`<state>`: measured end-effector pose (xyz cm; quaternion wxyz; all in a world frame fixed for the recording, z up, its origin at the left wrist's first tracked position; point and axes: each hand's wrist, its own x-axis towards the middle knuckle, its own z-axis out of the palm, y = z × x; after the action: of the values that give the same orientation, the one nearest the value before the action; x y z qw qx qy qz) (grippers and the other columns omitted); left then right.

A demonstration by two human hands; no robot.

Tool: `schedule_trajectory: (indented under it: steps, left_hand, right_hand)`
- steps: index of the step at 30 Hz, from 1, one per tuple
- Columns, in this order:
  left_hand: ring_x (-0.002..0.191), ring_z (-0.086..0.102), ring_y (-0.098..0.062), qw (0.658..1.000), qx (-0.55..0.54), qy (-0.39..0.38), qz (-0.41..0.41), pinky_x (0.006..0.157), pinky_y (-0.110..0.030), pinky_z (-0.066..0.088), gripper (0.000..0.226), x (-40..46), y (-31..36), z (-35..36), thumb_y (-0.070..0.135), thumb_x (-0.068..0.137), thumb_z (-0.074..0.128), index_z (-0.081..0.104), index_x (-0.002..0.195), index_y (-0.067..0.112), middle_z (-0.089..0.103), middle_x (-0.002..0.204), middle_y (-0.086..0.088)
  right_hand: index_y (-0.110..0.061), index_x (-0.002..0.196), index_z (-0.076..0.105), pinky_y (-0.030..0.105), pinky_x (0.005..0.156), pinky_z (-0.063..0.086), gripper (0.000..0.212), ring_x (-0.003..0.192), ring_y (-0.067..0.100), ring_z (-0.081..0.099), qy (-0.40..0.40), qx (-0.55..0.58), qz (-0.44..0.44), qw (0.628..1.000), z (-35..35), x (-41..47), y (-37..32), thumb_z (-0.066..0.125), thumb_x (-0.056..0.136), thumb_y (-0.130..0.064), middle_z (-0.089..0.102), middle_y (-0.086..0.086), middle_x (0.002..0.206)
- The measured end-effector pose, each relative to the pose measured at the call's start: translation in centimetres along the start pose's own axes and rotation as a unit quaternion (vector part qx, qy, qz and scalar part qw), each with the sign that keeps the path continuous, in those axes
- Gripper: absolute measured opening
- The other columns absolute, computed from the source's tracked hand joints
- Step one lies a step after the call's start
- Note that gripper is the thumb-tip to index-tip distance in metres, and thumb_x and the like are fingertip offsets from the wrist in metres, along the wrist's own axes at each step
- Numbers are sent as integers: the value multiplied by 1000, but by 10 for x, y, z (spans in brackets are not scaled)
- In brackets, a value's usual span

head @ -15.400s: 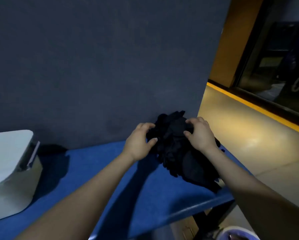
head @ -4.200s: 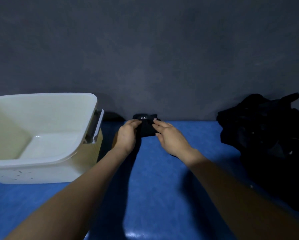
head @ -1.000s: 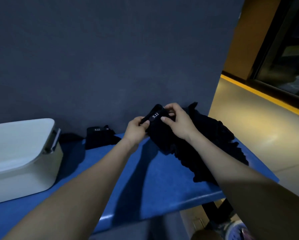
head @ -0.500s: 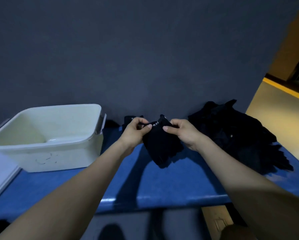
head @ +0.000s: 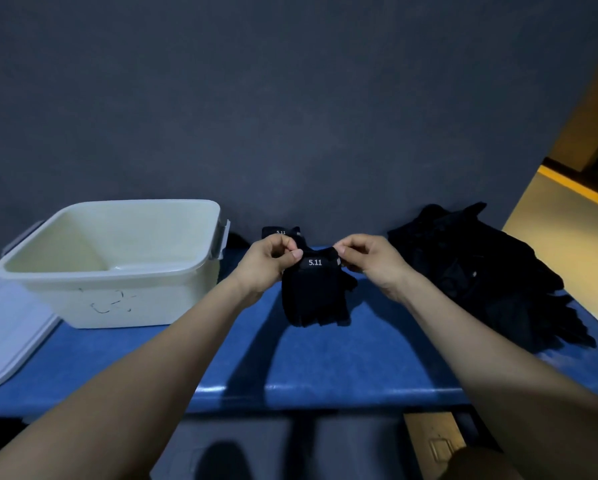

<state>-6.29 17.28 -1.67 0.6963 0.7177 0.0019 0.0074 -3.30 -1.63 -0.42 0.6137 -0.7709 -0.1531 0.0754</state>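
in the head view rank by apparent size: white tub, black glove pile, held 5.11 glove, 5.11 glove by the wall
1. white tub and black glove pile: they look about alike, so I won't rank one over the other
2. held 5.11 glove
3. 5.11 glove by the wall: smallest, but partly hidden and farther from the camera

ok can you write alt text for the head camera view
A left hand and a right hand pinch the top edge of a black glove marked 5.11 over a blue table. A white tub stands to its left, a pile of black gloves lies to its right, and a second glove sits behind by the grey wall.
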Motion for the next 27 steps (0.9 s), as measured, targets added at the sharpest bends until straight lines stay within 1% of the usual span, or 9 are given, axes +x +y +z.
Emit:
schedule_trajectory:
  steps: [3, 7, 10, 13, 15, 17, 19, 24, 27]
  left_hand:
    - [68, 45, -13, 1000, 4, -4, 7, 66, -28, 40, 22, 1, -2, -1, 4, 92, 54, 51, 74, 15, 50, 72, -2]
    - [66, 45, -12, 999, 28, 11, 14, 65, -26, 40, 22, 4, -6, 0, 6, 92, 55, 52, 73, 16, 50, 69, 0]
    - [65, 43, -13, 998, 51, 28, 23, 63, -25, 38, 22, 6, -9, 1, 8, 92, 56, 51, 73, 18, 50, 69, 0]
    - [66, 48, -6, 991, 121, -13, 55, 65, -17, 42, 17, 3, -6, 4, 9, 89, 60, 53, 77, 19, 54, 71, 5]
    - [68, 53, -4, 978, 189, -52, 69, 66, -16, 44, 12, 3, -3, 6, 13, 85, 66, 57, 82, 18, 59, 75, 5]
    - [68, 54, -6, 972, 218, -51, 65, 65, -19, 45, 11, 4, 1, 8, 17, 84, 69, 58, 82, 17, 60, 76, 3]
    - [66, 52, -8, 983, 171, -40, 51, 63, -20, 43, 13, 4, 5, 11, 12, 85, 67, 57, 78, 17, 58, 73, 3]
    - [65, 54, -10, 999, 0, -35, 19, 61, -19, 46, 20, 0, 5, 16, 0, 88, 59, 56, 74, 14, 56, 73, 0]
    - [64, 53, -9, 997, -71, -37, -11, 58, -17, 48, 20, -3, 5, 16, 0, 90, 55, 55, 75, 13, 52, 73, -2]
  right_hand:
    - [-23, 94, 66, 19, 75, 46, 10, 81, 4, 59, -27, -26, 0, 999, 1, -6, -2, 57, 93, -22, 65, -7, 85]
    - [-27, 106, 65, 17, 71, 50, 17, 86, 6, 59, -86, -18, -9, 996, 5, -12, -4, 56, 93, -21, 65, -2, 97]
    - [-25, 98, 66, 25, 79, 50, 17, 83, 12, 58, -85, -40, -20, 995, 5, -11, -1, 60, 91, -11, 65, 6, 95]
    - [-26, 89, 66, 33, 90, 49, 21, 87, 15, 60, -55, -47, -25, 997, 3, -8, 3, 63, 87, -5, 67, 1, 89]
    - [-26, 87, 66, 31, 93, 47, 23, 87, 10, 61, -53, -43, -28, 997, 2, -8, 3, 65, 85, -3, 67, -5, 86]
    - [-24, 86, 66, 23, 88, 48, 23, 80, 1, 61, -50, -35, -34, 998, 0, -9, 2, 66, 84, -1, 66, -6, 85]
    - [-21, 84, 65, 20, 82, 49, 20, 73, -1, 61, -40, -30, -37, 998, -4, -10, 2, 67, 83, -1, 65, -3, 82]
    - [-17, 69, 58, 19, 68, 51, 20, 63, 9, 60, -20, -65, -25, 997, -11, -10, 4, 70, 82, -7, 62, 0, 67]
    - [-16, 63, 50, 32, 73, 53, 29, 71, 20, 62, -5, -77, -16, 997, -13, -12, 7, 69, 83, -7, 61, 7, 70]
